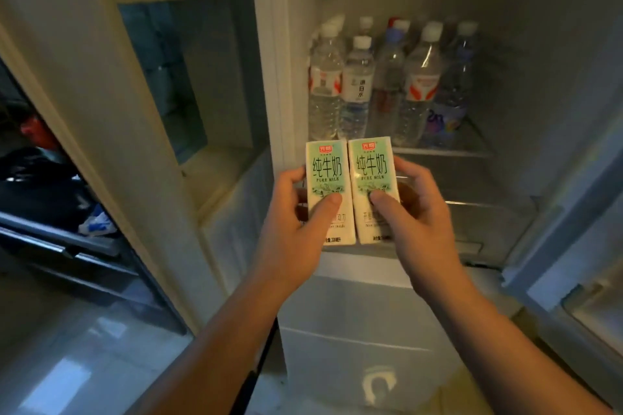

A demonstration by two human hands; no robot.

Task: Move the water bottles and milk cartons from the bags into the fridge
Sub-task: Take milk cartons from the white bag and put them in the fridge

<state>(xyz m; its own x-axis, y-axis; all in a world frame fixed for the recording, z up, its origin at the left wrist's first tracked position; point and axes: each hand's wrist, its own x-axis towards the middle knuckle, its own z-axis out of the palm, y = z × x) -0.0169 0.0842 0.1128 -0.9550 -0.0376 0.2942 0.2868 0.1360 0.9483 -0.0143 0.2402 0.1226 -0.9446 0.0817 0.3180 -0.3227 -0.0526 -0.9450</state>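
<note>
Left grip [296, 222] and right grip [414, 222] each clasp one carton, thumb pressed on the front face. Open fridge [546, 104] ahead; its shelf [472, 145] carries a cluster of upright water bottles [387, 84], packed toward the left wall. Left milk carton [325, 172] and right milk carton [371, 167] are held upright, sides touching, just in front of and below that shelf's edge.

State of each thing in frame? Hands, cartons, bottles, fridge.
left hand: grips left milk carton
right hand: grips right milk carton
left milk carton: upright, held before the fridge, not yet in
right milk carton: same, beside the left one
water bottles: upright, capped, on shelf
fridge: open
</note>
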